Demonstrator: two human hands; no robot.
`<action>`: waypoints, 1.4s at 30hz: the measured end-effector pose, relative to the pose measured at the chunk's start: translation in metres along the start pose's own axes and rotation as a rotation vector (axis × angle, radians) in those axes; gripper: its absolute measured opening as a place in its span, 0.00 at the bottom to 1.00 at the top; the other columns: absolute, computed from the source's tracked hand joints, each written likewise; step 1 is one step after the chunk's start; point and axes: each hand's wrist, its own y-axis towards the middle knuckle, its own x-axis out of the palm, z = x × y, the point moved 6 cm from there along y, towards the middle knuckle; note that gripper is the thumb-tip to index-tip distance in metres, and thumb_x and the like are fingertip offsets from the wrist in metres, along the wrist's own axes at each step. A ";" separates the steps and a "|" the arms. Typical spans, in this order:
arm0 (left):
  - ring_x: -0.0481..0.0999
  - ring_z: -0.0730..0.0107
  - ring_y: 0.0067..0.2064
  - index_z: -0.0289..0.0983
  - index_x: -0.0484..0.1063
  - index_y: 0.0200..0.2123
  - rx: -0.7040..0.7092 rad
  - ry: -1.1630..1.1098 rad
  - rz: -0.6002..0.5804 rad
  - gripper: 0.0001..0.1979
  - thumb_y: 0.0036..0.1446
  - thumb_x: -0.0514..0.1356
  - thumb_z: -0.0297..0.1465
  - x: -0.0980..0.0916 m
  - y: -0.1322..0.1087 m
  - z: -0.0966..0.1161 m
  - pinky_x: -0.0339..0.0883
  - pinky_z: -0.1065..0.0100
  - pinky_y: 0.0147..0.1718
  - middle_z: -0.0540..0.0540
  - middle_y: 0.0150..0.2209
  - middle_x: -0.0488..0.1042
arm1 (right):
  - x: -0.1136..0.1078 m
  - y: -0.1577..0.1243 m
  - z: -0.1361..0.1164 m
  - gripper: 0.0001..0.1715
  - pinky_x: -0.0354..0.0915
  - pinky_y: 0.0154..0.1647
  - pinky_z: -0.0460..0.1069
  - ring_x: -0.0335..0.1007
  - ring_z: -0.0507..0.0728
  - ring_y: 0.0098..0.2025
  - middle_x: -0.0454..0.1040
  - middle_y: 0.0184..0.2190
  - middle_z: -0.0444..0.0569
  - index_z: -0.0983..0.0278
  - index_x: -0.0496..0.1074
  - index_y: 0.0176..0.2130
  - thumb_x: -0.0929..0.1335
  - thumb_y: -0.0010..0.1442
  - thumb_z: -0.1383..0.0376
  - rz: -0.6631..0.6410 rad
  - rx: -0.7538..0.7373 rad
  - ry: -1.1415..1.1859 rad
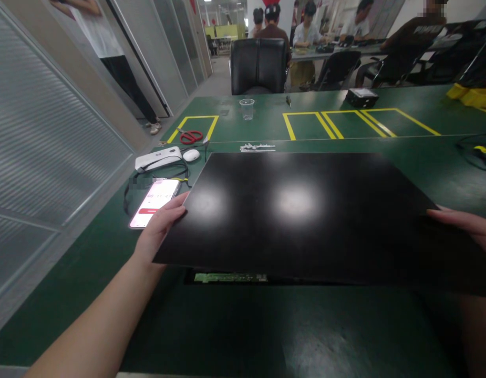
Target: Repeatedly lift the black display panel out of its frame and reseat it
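A large flat black display panel (306, 226) is held up above the green table, its glossy face turned up and reflecting ceiling lights. My left hand (159, 226) grips its left edge, the thumb on top and the other fingers hidden beneath. On the opposite side my right hand (469, 226) pinches the right edge, partly cut off by the frame. Under the near edge of the panel, a dark piece with a green circuit strip (227, 277) shows on the table; the rest of it is covered.
Left of the panel lie a lit phone (156, 202), a white power strip (159, 158), a white mouse (191, 155) and red-handled scissors (191, 137). Farther back stand a plastic cup (247, 109) and a black box (361, 97). Several people sit beyond; another stands at left.
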 end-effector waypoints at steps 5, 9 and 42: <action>0.81 0.38 0.62 0.35 0.85 0.48 0.085 -0.025 0.073 0.19 0.52 0.72 0.31 -0.019 0.007 0.011 0.74 0.46 0.64 0.40 0.48 0.89 | 0.039 -0.016 -0.008 0.13 0.84 0.42 0.64 0.85 0.72 0.48 0.86 0.43 0.57 0.54 0.79 0.31 0.74 0.41 0.56 -0.184 0.231 0.089; 0.82 0.40 0.61 0.35 0.86 0.46 0.155 -0.034 0.263 0.20 0.47 0.71 0.31 -0.017 -0.001 0.023 0.76 0.50 0.63 0.41 0.47 0.89 | 0.044 -0.007 -0.008 0.18 0.83 0.38 0.53 0.86 0.63 0.43 0.87 0.45 0.57 0.57 0.82 0.39 0.74 0.45 0.57 -0.285 0.128 0.070; 0.89 0.60 0.36 0.39 0.87 0.44 0.149 0.091 0.176 0.25 0.39 0.83 0.32 -0.016 -0.001 0.001 0.82 0.69 0.36 0.45 0.42 0.90 | 0.034 0.008 -0.007 0.45 0.62 0.34 0.49 0.77 0.59 0.41 0.84 0.33 0.50 0.61 0.71 0.69 0.72 0.53 0.61 0.087 0.000 -0.153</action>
